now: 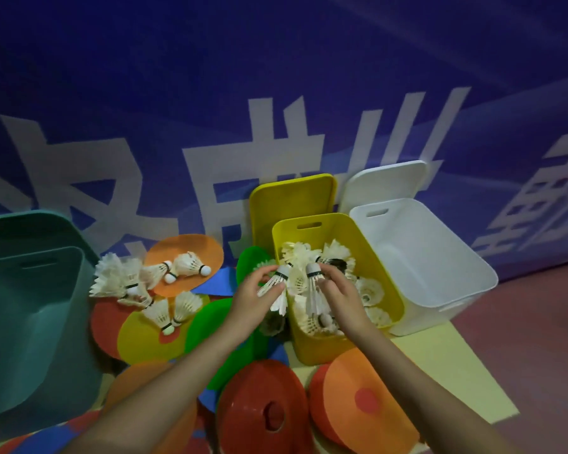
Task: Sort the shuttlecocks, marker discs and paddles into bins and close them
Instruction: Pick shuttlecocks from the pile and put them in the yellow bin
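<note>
Red disc (263, 407) lies nearest, unsorted; above it the left hand (253, 301) and right hand (340, 294) each pinch a shuttlecock (313, 290) over the yellow bin (387, 283): shuttlecock sorting underway, next let go, then fetch those lying left

Pretty sure this is a badminton hall or some indoor sports court

The far side is a big blue banner (210, 77) with huge white characters printed across it (the padded court-divider kind, I'd guess), and at the right there's reddish court flooring (545, 322) with a pale yellow mat (440, 362) lying on it. Gear is everywhere: feather shuttlecocks (191, 267) scattered at the left, flat colourful marker discs (184, 253) piled across the near floor, and open storage bins in teal (30, 322), yellow (328, 348) and white (440, 273) lined up along the banner.
</note>
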`<state>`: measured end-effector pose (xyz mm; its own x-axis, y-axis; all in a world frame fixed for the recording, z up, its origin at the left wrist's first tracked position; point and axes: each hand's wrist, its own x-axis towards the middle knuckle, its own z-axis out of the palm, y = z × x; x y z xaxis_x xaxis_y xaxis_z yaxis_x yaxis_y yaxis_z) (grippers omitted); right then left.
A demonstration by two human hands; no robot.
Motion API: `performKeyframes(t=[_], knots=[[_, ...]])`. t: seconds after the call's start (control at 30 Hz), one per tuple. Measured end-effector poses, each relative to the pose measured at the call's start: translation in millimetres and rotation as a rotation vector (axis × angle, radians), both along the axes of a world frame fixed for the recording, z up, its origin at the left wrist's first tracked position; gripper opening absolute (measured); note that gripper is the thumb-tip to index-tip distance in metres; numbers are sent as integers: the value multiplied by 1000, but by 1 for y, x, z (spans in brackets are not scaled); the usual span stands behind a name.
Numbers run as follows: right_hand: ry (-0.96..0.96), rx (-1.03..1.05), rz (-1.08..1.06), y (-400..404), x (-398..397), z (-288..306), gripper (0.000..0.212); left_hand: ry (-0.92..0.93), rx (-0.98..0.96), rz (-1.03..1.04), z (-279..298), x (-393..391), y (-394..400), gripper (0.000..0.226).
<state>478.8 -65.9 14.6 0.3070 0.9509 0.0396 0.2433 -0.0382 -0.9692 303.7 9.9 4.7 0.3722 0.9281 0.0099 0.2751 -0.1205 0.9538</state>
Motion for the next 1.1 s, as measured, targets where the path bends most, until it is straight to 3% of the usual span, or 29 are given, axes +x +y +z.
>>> performKeyframes(t=[0.17,0.27,0.5,0.67,0.77,0.9,1.1], knots=[[-78,-69,-162,-2,59,-10,23,89,26,30,-4,44,16,35],[-207,-149,-174,-5,89,-20,39,133,55,54,-5,67,24,37],[-677,-146,63,-5,122,-39,51,167,51,124,-19,92,38,38],[-1030,-91,171,3,122,-55,51,273,195,118,-37,103,33,39],[-1064,-122,184,5,122,-58,56,256,219,145,-37,109,32,38],[-980,-103,86,6,126,-64,32,177,172,183,-32,111,52,37],[-948,-75,10,7,126,-70,18,90,177,180,-7,124,79,39]])
